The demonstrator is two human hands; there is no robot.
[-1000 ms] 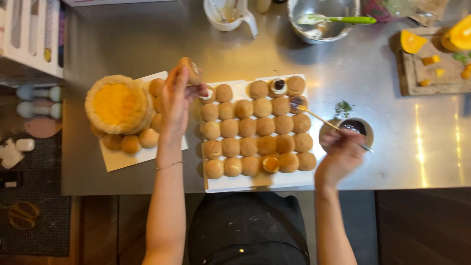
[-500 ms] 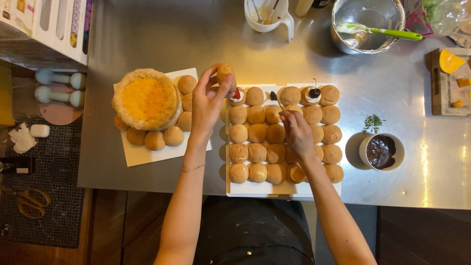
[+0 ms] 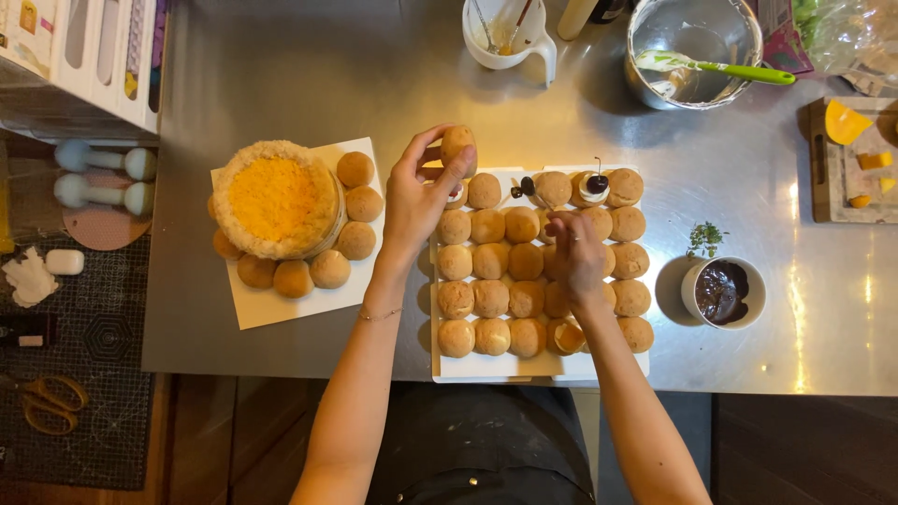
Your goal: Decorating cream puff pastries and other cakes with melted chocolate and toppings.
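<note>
Two hands: left (image 3: 416,201) pinches one bun (image 3: 456,143), right (image 3: 575,252) rests loosely curled on trayed buns (image 3: 491,297).

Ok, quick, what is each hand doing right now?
Left hand: closed on a round puff, lifted above the tray.
Right hand: fingers curled over the puffs on the tray; whether it grips anything cannot be told.

Warm, fairly bright light falls from above onto the brushed steel table (image 3: 281,84), which throws back streaky glare along its right side near the cup of dark sauce (image 3: 722,292) and the cutting board (image 3: 823,178). Shadows are soft and short, pooling just left of the white pitcher (image 3: 510,33) and the metal bowl (image 3: 694,47). The centre is sharp. The floor below the table edge sits dim, and the corners darken slightly.
</note>
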